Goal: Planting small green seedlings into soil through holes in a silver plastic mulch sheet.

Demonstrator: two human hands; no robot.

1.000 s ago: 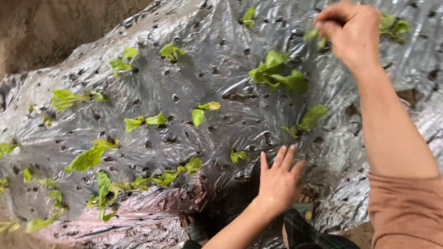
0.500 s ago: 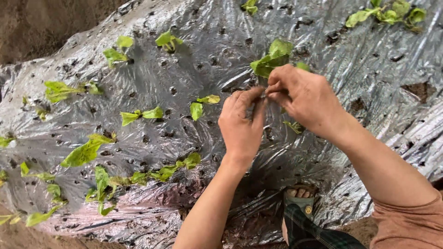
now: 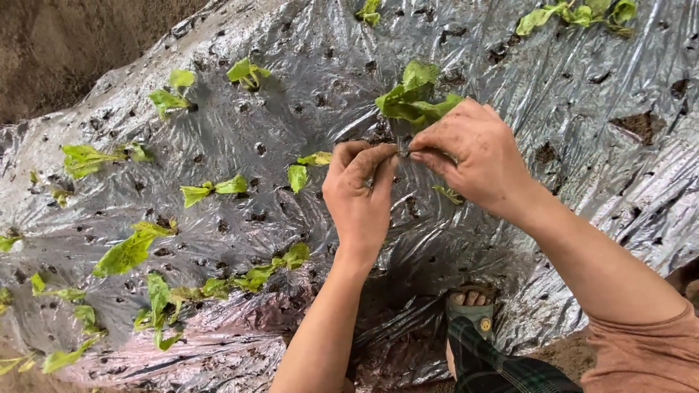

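Observation:
My left hand [image 3: 358, 195] and my right hand [image 3: 475, 156] meet over the silver plastic sheet [image 3: 306, 124] that covers a soil bed. Their fingertips pinch together at one small spot just below a leafy green seedling [image 3: 413, 98]. What sits between the fingers is too small to make out; it may be a bit of stem or the plastic itself. Both hands are dirty with soil. A smaller seedling [image 3: 449, 193] shows under my right palm.
Several green seedlings stand in holes across the sheet, such as one pair [image 3: 307, 169] left of my hands and a cluster [image 3: 582, 14] at the top right. Bare soil [image 3: 65, 44] lies top left. My sandalled foot [image 3: 470, 309] rests at the sheet's lower edge.
A second ago my right hand was up at the far seedlings and my left lay flat low on the sheet. Both have come together at the middle seedling and stayed pinched.

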